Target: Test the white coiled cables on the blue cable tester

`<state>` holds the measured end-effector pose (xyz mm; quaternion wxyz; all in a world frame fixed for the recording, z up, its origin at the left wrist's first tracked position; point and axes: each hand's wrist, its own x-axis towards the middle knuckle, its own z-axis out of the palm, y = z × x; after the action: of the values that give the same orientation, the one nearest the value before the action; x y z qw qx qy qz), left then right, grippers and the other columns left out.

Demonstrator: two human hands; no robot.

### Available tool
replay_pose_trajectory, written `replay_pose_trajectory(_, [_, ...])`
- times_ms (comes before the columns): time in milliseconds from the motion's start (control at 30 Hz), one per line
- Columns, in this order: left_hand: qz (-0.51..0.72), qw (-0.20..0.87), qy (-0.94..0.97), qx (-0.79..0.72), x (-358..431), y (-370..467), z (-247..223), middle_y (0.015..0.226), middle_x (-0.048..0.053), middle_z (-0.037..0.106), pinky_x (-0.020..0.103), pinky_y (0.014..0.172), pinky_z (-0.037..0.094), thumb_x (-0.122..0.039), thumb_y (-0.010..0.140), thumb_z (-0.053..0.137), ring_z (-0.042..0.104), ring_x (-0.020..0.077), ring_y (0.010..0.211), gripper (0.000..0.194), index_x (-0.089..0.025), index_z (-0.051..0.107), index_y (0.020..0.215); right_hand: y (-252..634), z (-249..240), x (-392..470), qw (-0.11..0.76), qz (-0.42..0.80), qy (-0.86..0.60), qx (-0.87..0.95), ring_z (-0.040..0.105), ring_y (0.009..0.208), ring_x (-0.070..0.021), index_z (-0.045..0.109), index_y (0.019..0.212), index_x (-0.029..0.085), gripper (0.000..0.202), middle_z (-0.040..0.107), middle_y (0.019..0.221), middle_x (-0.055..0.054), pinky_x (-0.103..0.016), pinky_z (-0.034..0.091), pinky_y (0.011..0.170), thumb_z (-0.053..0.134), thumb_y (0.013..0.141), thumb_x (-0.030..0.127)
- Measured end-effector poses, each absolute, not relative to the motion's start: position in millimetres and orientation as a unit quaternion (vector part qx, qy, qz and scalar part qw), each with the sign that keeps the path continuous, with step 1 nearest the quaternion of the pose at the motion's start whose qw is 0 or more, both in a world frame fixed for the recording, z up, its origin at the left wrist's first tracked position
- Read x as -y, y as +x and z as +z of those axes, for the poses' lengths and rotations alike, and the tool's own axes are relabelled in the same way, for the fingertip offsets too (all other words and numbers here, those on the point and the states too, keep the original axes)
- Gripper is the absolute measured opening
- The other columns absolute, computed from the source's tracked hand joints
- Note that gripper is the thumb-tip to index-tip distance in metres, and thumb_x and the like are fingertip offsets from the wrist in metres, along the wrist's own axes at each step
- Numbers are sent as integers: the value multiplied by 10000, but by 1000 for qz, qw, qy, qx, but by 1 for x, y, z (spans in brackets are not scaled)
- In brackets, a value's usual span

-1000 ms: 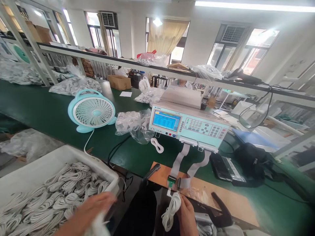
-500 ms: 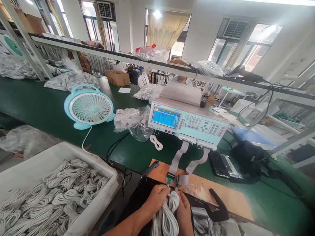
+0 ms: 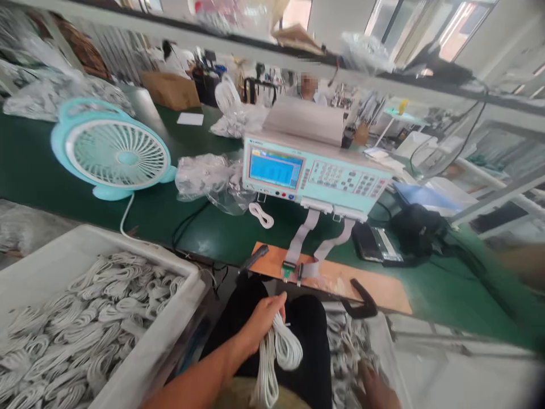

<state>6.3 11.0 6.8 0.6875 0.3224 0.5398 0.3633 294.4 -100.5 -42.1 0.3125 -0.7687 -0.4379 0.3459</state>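
My left hand (image 3: 267, 319) is closed on bundles of coiled white cable (image 3: 288, 347), which hang from its fingers over my lap. At the lower right, my right hand (image 3: 377, 387) is smeared by motion beside coiled cables (image 3: 347, 341) in a second white bin. Its fingers do not show clearly. Ahead of my left hand, a small green circuit board (image 3: 288, 272) and a dark connector (image 3: 300, 275) sit at the front edge of a brown board (image 3: 387, 291). Grey ribbon cables (image 3: 301, 236) run from them to a tester with a blue screen (image 3: 276, 170).
A large white bin (image 3: 187, 292) of coiled cables stands at the left. On the green table (image 3: 217, 241) are a light-blue fan (image 3: 114, 153), plastic bags (image 3: 204, 176) and a loose white coil (image 3: 261, 216). Black clamps (image 3: 361, 301) grip the board. A person (image 3: 309, 88) is behind the tester.
Both hands were together at the connectors. My left hand has drawn back with the cables, while my right has let go and moved right and down. The view has tilted downward.
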Motion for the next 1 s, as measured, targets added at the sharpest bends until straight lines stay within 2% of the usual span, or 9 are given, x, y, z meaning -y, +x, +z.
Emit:
replay_pose_trajectory(33, [363, 691, 315, -540, -10, 8, 7, 417, -44, 449, 214, 432, 255, -731, 645, 558, 359, 72, 389, 585, -166, 489, 507, 292, -36, 102, 289, 354, -767, 450, 608, 657, -298, 679, 584, 269, 190, 650, 657, -68, -389, 442, 625, 763, 463, 388])
replay_pose_trajectory(100, [359, 699, 298, -542, -9, 13, 6, 427, -43, 465, 207, 424, 264, -718, 650, 568, 372, 72, 386, 571, -168, 483, 521, 270, -21, 98, 285, 428, -696, 501, 617, 749, -270, 720, 841, 260, 248, 682, 796, -71, -369, 453, 699, 702, 644, 410])
replay_pose_trajectory(233, [359, 693, 282, -557, -5, 20, 5, 442, -46, 459, 202, 414, 292, -704, 666, 568, 389, 77, 391, 556, -170, 481, 540, 199, 7, 76, 365, 551, -538, 523, 588, 861, -214, 519, 1262, 270, 534, 627, 1005, -45, -337, 453, 807, 687, 756, 306])
replay_pose_trajectory(333, [398, 669, 298, -553, -2, 16, 9, 489, -53, 445, 194, 423, 309, -663, 725, 545, 392, 75, 426, 519, -168, 492, 578, 164, 17, 62, 461, 611, -436, 473, 565, 905, -206, 519, 1220, 262, 507, 596, 1049, -43, -316, 453, 806, 708, 755, 334])
replay_pose_trajectory(467, [425, 619, 370, -547, 6, 5, 22, 564, -61, 442, 175, 436, 321, -567, 793, 538, 403, 72, 476, 414, -179, 491, 656, 156, 15, 51, 523, 671, -373, 370, 567, 758, -185, 497, 1195, 261, 455, 597, 944, -34, -332, 476, 729, 648, 804, 438])
replay_pose_trajectory(600, [406, 618, 434, -514, 11, -3, 30, 547, -79, 405, 168, 401, 306, -519, 801, 556, 373, 66, 436, 337, -190, 510, 744, 165, 15, 48, 510, 660, -404, 377, 549, 670, -162, 556, 1058, 234, 259, 594, 794, -14, -293, 451, 670, 612, 846, 372])
replay_pose_trajectory(733, [404, 675, 390, -478, 3, -12, 23, 478, -78, 406, 163, 349, 251, -554, 868, 414, 323, 62, 370, 422, -174, 572, 962, 175, 27, 52, 507, 526, -439, 523, 537, 904, -194, 569, 956, 260, 111, 535, 1025, -39, -311, 430, 806, 602, 851, 247])
replay_pose_trajectory(800, [368, 712, 390, -453, -2, -18, 20, 457, -79, 413, 163, 330, 228, -554, 840, 474, 296, 52, 339, 446, -153, 582, 1005, 178, 33, 54, 466, 465, -439, 611, 506, 1001, -205, 557, 959, 262, 127, 497, 1090, -54, -325, 404, 866, 558, 862, 180])
replay_pose_trajectory(1000, [322, 722, 458, -406, -1, -27, 31, 814, 0, 581, 150, 377, 316, -354, 738, 668, 411, 36, 461, 382, -165, 590, 1062, 174, 35, 52, 398, 492, -435, 640, 496, 1000, -218, 526, 1012, 239, 178, 485, 1095, -65, -318, 415, 835, 570, 840, 254])
